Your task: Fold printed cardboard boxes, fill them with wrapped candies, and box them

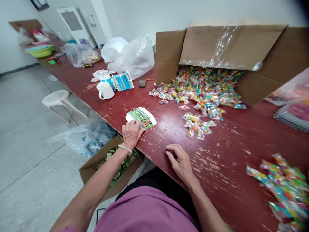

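My left hand [131,133] is at the table's front edge, its fingers and thumb closed on the near side of a flat green-and-white printed carton [142,115]. Whether there is one carton or a thin stack, I cannot tell. My right hand [180,161] hovers over the table edge, fingers loosely curved and thumb apart, holding nothing. Beyond it lies a small group of clear-wrapped colourful candy packets [199,124]. Many more packets [207,85] spill from a cardboard box [231,45] lying on its side.
Another candy pile [287,187] sits at the right on the red table [231,138]. A white mug [105,90], a blue-striped carton [123,81] and plastic bags [135,58] stand further back. Below the edge is a box of green packets [111,190]; a white stool [56,98] stands left.
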Tool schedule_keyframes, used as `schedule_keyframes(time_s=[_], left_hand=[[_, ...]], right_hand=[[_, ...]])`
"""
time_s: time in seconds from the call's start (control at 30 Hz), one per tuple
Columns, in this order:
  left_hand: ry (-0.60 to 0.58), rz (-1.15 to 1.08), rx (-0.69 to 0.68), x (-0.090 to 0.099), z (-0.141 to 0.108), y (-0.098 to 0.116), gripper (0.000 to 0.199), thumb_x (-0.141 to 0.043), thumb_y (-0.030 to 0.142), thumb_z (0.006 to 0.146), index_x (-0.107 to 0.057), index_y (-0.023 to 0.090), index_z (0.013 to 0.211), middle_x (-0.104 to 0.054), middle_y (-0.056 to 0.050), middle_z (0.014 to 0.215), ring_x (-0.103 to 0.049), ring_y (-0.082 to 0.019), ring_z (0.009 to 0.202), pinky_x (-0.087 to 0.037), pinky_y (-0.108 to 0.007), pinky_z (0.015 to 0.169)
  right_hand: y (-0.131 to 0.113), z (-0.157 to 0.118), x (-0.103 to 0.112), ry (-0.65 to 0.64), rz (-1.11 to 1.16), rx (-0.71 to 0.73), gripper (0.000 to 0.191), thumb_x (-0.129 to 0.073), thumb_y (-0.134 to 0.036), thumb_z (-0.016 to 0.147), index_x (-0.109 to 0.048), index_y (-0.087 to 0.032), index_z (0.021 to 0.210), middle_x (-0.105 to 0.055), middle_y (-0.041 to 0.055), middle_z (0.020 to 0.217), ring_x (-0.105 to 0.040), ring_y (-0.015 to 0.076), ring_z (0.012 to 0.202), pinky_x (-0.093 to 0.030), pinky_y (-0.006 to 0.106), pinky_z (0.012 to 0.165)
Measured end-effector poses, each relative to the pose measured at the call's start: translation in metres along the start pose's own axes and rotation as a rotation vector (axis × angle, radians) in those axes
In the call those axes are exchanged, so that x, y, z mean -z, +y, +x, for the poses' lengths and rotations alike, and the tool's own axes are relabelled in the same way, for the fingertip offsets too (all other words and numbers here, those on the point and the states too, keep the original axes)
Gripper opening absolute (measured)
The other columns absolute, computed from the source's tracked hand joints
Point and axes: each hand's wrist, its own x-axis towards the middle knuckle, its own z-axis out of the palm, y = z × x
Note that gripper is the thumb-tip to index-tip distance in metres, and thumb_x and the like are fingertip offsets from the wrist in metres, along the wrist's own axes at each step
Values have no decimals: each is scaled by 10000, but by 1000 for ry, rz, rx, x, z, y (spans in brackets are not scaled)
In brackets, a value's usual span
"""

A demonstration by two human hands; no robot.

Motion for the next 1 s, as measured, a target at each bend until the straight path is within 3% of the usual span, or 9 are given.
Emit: schedule_keyframes(time_s=[0.2,0.33,0.4,0.5,0.6,0.7,0.8,0.9,1.0], left_hand=[[-20,-30,16,7,-1,2,484,-536,537,915,-612,153,1200,-672,-170,1039,-544,-354,947,-339,-449,779],[48,-150,62,19,0,3,318,-565,488,916,-666,196,989,-639,-167,1220,-511,-360,1108,-366,-449,835],[75,-267,91,27,-3,7,260,-587,463,909,-670,217,897,-610,-130,1289,-503,-345,1140,-385,-441,860],[28,-623,87,43,-18,21,226,-624,428,887,-645,221,798,-643,-89,1151,-544,-288,1067,-409,-417,902],[-265,-1186,86,57,-41,42,253,-651,421,864,-599,203,747,-659,-55,954,-590,-221,925,-449,-351,858],[-825,-1725,199,65,-59,58,299,-705,444,818,-641,176,933,-686,-62,907,-632,-190,823,-475,-300,759],[-1272,-2030,129,67,-64,63,477,-772,457,741,-664,126,1067,-719,-130,970,-692,-235,866,-503,-319,789],[-1468,-2130,72,64,-64,64,524,-791,499,705,-690,107,1039,-733,-138,911,-723,-252,744,-538,-332,706],[-1440,-2178,132,61,-68,66,590,-845,526,640,-692,121,1040,-734,-101,845,-718,-230,658,-549,-307,624]], right_hand=[[-1,0,-1,20,2,-2,141,-545,-241,938,-661,-211,1014,-682,87,991,-652,212,864,-532,347,794],[-1,0,-2,27,33,-44,130,-565,-256,926,-672,-214,987,-682,82,995,-650,213,865,-529,357,796],[-3,2,-5,59,93,-140,154,-599,-280,906,-670,-208,1022,-680,70,972,-638,196,808,-528,346,759],[-11,7,-7,162,361,-359,398,-658,-376,870,-583,-213,1225,-681,75,1059,-626,169,770,-541,311,690],[-27,11,-3,201,635,-468,447,-680,-453,851,-580,-205,1209,-686,76,1087,-639,169,818,-552,288,692],[-44,12,9,119,760,-502,301,-668,-469,868,-622,-200,994,-655,2,789,-580,133,621,-521,252,565],[-55,12,22,-58,809,-504,267,-665,-462,881,-610,-214,963,-583,-38,693,-488,94,505,-455,217,464],[-61,12,30,-190,811,-468,239,-673,-425,888,-632,-216,995,-589,-24,771,-502,80,567,-438,186,489],[-63,12,32,-205,870,-498,363,-697,-401,870,-584,-266,1187,-589,-36,810,-485,69,533,-400,168,436]])
